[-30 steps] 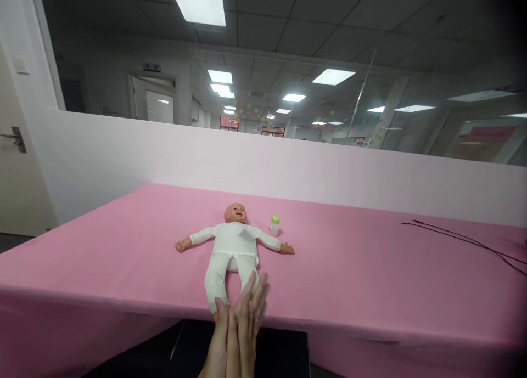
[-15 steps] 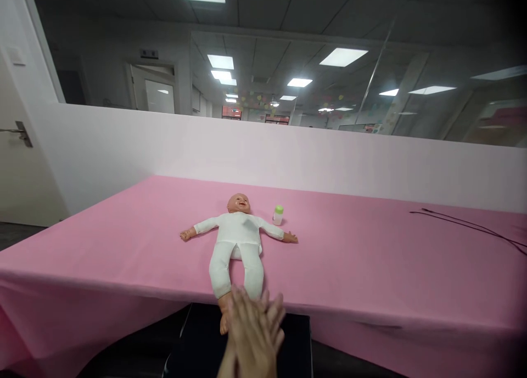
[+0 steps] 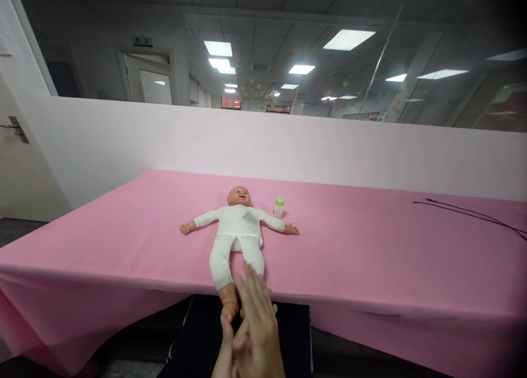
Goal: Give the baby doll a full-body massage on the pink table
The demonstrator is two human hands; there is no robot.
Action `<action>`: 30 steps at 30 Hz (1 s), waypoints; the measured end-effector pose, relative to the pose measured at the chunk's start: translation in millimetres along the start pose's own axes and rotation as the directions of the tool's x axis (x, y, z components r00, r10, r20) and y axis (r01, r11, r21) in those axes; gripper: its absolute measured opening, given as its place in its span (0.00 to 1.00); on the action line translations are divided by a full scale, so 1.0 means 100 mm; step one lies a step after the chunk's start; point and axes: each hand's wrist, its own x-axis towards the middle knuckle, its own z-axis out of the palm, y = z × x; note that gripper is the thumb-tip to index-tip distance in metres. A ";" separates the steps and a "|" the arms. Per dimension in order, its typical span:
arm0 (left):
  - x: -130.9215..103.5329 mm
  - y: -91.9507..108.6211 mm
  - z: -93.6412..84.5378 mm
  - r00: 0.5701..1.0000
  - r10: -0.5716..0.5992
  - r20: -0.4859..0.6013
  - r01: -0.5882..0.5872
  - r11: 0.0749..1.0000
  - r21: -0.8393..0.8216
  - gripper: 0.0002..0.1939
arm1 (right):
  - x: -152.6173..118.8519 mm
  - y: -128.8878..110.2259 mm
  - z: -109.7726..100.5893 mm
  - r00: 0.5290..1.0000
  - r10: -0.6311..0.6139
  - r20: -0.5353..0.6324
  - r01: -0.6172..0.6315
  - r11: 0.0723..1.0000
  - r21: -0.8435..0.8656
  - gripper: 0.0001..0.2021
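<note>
My right hand [image 3: 260,317] is pressed palm-in against my left hand [image 3: 227,346], just beyond the front edge of the table. The right fingers are stretched out and slightly blurred. Most of the left hand is hidden behind the right; its thumb and a few fingertips show. Nothing is visible between the palms. Right behind them a baby doll [image 3: 239,224] in white clothes lies on its back, arms spread and feet over the edge. The hands cover one of its lower legs. A small clear bottle [image 3: 279,208] with a green cap stands beside the doll's shoulder.
A pink cloth [image 3: 362,246] covers the table and hangs over its front. Thin dark cords [image 3: 469,210] lie at the far right. A white wall [image 3: 288,147] with a window above it borders the back. A door handle [image 3: 16,128] shows at the left.
My hands have slid against each other: the right now reaches further up, and its fingers point more upward. The view has tilted slightly down. The doll and bottle stay in place.
</note>
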 end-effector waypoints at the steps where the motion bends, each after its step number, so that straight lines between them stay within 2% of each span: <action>1: -0.03 0.02 0.01 1.000 0.011 -0.003 -0.011 1.000 0.004 0.45 | 0.02 0.03 -0.05 1.000 0.014 -0.012 -0.013 1.000 0.013 0.34; 3: -0.03 0.12 0.05 0.998 0.058 -0.007 -0.058 0.998 -0.003 0.46 | 0.00 0.05 -0.06 0.999 0.038 -0.014 -0.038 0.999 0.019 0.37; 6: 0.09 0.23 0.08 0.995 0.096 -0.012 -0.096 0.995 -0.034 0.46 | -0.17 -0.01 0.08 0.998 0.058 0.007 -0.058 0.998 -0.010 0.41; 9: 0.14 0.13 0.03 1.000 0.014 0.011 -0.014 0.998 -0.057 0.50 | -0.22 -0.08 0.15 0.998 0.059 0.005 -0.059 0.998 -0.006 0.39; 12: 0.03 -0.01 -0.02 0.999 -0.036 -0.006 0.036 0.999 -0.032 0.45 | -0.09 -0.06 0.07 1.000 0.016 -0.007 -0.016 0.998 0.055 0.36; 14: -0.04 0.05 0.03 0.999 0.001 -0.048 0.000 1.000 0.019 0.42 | -0.02 -0.03 0.03 0.999 0.027 -0.044 -0.023 0.996 0.089 0.36; 16: 0.00 0.23 0.12 0.990 0.101 -0.094 -0.090 0.989 0.115 0.41 | -0.01 -0.01 0.04 0.998 0.029 -0.050 -0.023 0.993 0.116 0.38; 18: 0.19 0.51 0.21 0.957 0.249 -0.146 -0.209 0.947 0.245 0.40 | 0.00 0.00 0.07 0.998 -0.048 0.034 0.041 0.983 0.177 0.39; 19: 0.33 0.67 0.25 0.925 0.337 -0.173 -0.273 0.910 0.312 0.41 | 0.03 0.02 0.08 0.992 -0.084 0.091 0.062 0.973 0.221 0.39; 21: 0.66 0.96 0.26 0.860 0.469 -0.201 -0.348 0.827 0.441 0.39 | 0.20 0.13 0.05 0.983 -0.076 0.167 0.021 0.951 0.309 0.33; 22: 0.83 1.09 0.24 0.830 0.524 -0.191 -0.370 0.774 0.514 0.37 | 0.34 0.21 0.02 0.986 -0.018 0.166 -0.041 0.939 0.342 0.28; 24: 1.18 1.32 0.17 0.790 0.598 -0.137 -0.373 0.646 0.666 0.32 | 0.72 0.46 -0.05 0.986 0.122 0.112 -0.157 0.908 0.388 0.21; 26: 1.50 1.49 0.05 0.749 0.651 -0.123 -0.327 0.525 0.786 0.30 | 1.15 0.78 -0.08 0.974 0.221 0.058 -0.225 0.883 0.411 0.20; 28: 1.81 1.61 -0.10 0.732 0.668 -0.135 -0.264 0.460 0.848 0.30 | 1.54 1.11 -0.05 0.962 0.270 0.035 -0.261 0.879 0.400 0.21; 30: 2.10 1.69 -0.26 0.735 0.661 -0.151 -0.212 0.435 0.875 0.32 | 1.86 1.43 0.03 0.955 0.294 0.034 -0.286 0.888 0.359 0.21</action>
